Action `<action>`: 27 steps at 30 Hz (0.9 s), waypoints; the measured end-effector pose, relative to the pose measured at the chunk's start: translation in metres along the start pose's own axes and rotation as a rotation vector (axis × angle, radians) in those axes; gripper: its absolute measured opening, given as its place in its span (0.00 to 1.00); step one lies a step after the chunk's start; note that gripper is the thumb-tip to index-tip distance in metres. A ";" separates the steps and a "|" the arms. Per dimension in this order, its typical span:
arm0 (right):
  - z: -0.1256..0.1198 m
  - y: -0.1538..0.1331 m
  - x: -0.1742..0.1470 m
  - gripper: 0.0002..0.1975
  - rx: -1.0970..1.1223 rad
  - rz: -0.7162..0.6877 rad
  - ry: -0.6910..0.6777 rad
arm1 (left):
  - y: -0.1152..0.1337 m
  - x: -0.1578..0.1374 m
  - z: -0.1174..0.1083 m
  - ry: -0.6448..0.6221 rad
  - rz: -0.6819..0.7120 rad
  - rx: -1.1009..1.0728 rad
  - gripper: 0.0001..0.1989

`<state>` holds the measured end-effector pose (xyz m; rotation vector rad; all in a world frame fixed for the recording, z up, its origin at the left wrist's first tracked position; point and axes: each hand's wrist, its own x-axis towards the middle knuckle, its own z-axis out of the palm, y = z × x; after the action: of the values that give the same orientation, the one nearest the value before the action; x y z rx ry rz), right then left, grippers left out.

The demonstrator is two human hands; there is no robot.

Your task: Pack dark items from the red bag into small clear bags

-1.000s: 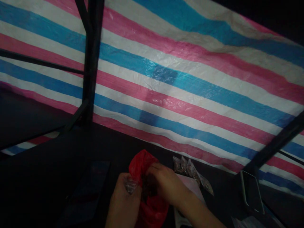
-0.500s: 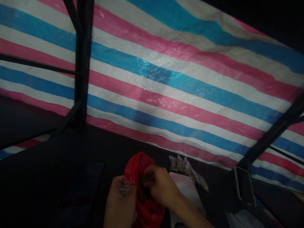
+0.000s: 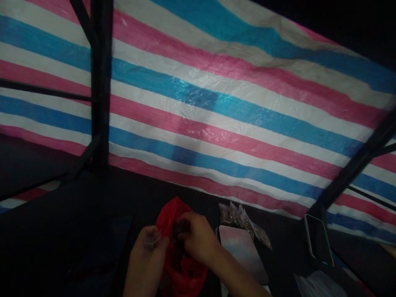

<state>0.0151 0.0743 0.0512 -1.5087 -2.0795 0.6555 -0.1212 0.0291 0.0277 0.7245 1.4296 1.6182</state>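
**Reaching into a red bag, counting a few filled packets beyond**

Finding the red bag [image 3: 189,282] slumping open-mouthed toward the near edge of the bench [image 3: 136,185], about midway along. Spotting dark, clumpy contents [image 3: 177,255] inside, too dim for identifying; judging the supply as not used up.

Reaching into the mouth with the right hand [image 3: 201,241], curling the fingers over the dark stuff; not managing to tell whether clamping any or only touching. Pinching a small clear bag [image 3: 151,241] between thumb and forefinger of the left hand [image 3: 145,262], right at the red bag's left rim. Reading that small bag as empty or nearly so, hence not yet done.

Working outward: noting a flat slab [image 3: 244,249] with a pale pink-and-blue top, lying partly behind the right forearm. Counting four or five filled packets [image 3: 243,218] lying in a row just past the slab, toward the far edge; taking these as the finished share, without seeing any seals clearly.

Seeing loose clear plastic [image 3: 318,284] toward the right end, near side; guessing at unused bags, so more remaining.

Noting also a phone [image 3: 320,241] toward the far right corner and a striped sheet [image 3: 216,111] hanging beyond the far edge.
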 end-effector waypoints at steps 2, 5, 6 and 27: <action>0.002 0.001 0.000 0.21 0.055 0.021 0.012 | -0.002 0.002 -0.001 -0.022 -0.021 -0.008 0.18; 0.004 0.004 0.001 0.21 0.161 0.033 0.010 | -0.005 0.005 -0.003 -0.036 -0.027 -0.001 0.19; 0.004 0.006 0.001 0.21 0.205 0.033 0.004 | -0.006 0.006 -0.004 -0.032 -0.020 0.007 0.19; -0.042 -0.014 -0.035 0.18 0.680 -0.044 -0.081 | -0.021 0.004 -0.004 -0.021 0.484 0.450 0.16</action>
<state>0.0412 0.0408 0.0883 -1.0512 -1.6750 1.2628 -0.1222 0.0302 0.0060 1.4319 1.7155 1.6368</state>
